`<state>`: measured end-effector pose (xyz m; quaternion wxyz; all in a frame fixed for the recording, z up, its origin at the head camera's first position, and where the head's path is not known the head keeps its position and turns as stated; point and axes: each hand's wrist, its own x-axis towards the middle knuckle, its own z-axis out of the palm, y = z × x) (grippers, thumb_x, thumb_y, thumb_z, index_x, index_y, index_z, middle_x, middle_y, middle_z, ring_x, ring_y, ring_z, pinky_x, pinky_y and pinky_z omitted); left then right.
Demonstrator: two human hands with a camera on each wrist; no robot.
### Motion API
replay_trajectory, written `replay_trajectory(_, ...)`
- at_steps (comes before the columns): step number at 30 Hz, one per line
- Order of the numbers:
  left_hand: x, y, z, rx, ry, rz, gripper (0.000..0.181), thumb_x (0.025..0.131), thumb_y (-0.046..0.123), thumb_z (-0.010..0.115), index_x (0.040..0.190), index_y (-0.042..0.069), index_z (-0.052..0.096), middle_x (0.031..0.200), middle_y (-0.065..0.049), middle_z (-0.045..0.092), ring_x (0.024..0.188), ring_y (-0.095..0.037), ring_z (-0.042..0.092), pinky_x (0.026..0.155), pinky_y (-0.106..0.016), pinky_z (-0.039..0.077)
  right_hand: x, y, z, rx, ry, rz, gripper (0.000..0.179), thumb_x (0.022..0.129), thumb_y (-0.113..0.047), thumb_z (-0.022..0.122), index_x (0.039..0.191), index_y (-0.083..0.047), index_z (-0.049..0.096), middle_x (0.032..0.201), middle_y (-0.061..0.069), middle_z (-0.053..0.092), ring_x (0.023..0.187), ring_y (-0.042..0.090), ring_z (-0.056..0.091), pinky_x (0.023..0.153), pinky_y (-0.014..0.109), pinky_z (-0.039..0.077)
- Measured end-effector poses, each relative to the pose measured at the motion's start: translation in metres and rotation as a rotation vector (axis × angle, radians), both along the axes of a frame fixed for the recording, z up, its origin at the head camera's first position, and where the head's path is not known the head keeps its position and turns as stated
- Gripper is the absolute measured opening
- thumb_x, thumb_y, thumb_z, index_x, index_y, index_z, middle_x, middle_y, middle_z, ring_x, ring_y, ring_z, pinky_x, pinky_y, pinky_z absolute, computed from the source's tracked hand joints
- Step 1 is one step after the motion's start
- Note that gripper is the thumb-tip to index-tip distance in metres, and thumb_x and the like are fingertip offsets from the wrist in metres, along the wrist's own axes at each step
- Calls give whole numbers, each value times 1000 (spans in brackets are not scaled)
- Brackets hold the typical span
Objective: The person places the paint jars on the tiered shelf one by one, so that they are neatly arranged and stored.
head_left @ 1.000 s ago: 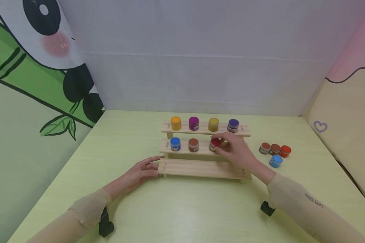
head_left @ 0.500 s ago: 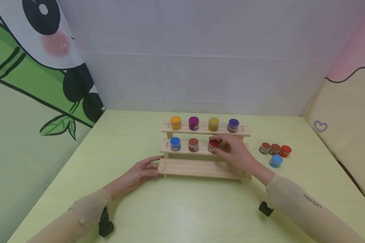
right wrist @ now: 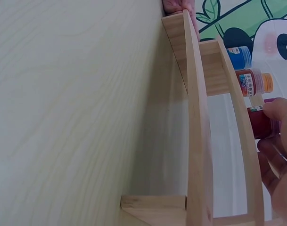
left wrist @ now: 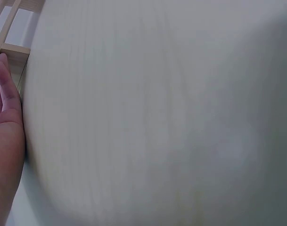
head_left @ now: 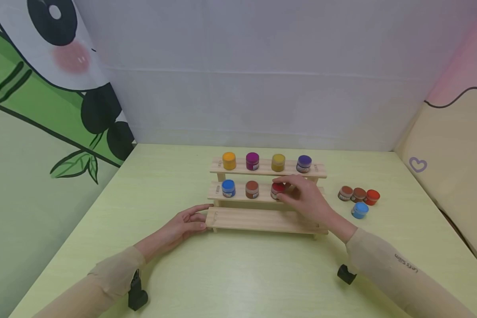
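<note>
A three-step wooden display rack [head_left: 262, 219] stands on the table, its lowest step bare. At its left end my left hand [head_left: 187, 224] holds the end of the lowest step, thumb at the front and index finger towards the back. My right hand [head_left: 308, 196] pinches a dark red paint jar [head_left: 277, 191] between thumb and fingers on the middle step; the right wrist view shows this red jar [right wrist: 259, 123] upright beside the others. Left of it on that step are a brown paint jar [head_left: 252, 190] and a blue paint jar [head_left: 228, 188].
On the top step stand orange [head_left: 229, 161], purple [head_left: 252, 161], olive-yellow [head_left: 278, 163] and dark blue [head_left: 304, 164] jars. Right of the rack, two brownish jars [head_left: 358, 195], a red jar [head_left: 371, 197] and a light blue jar [head_left: 359, 210] sit on the table.
My right hand has shifted slightly left with the dark red jar along the middle step, then stayed about there. The left hand has kept its place at the rack.
</note>
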<state>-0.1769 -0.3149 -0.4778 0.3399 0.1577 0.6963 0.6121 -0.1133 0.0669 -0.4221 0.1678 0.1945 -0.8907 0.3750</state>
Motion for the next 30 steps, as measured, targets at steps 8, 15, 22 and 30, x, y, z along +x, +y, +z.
replay_trajectory(8,0,2,0,0,6,-1,72,95,18,66,157,14,27,119,4,68,113,-8,63,95,-21,53,1,0,-2,-8,16,-10,38,86,-9,75,124,-10,66,115,8,70,91,17,65,76,28,55)
replay_trajectory(15,0,2,-1,1,9,0,72,95,19,65,156,14,27,119,4,68,113,-8,63,95,-20,52,0,1,-5,-7,16,-12,38,87,-9,75,124,-11,66,115,7,70,91,15,64,75,25,54)
replay_trajectory(22,0,2,-2,3,9,2,72,95,18,65,156,14,27,118,4,68,113,-8,63,95,-20,53,1,0,-4,-14,9,-8,38,87,-10,75,124,-10,66,117,7,69,92,16,64,76,26,54)
replay_trajectory(30,-1,3,-2,10,9,-2,72,95,17,65,157,14,27,118,4,67,113,-8,63,94,-21,53,1,0,-5,-4,10,-11,40,88,-12,75,126,-11,65,117,6,70,92,15,63,77,26,54)
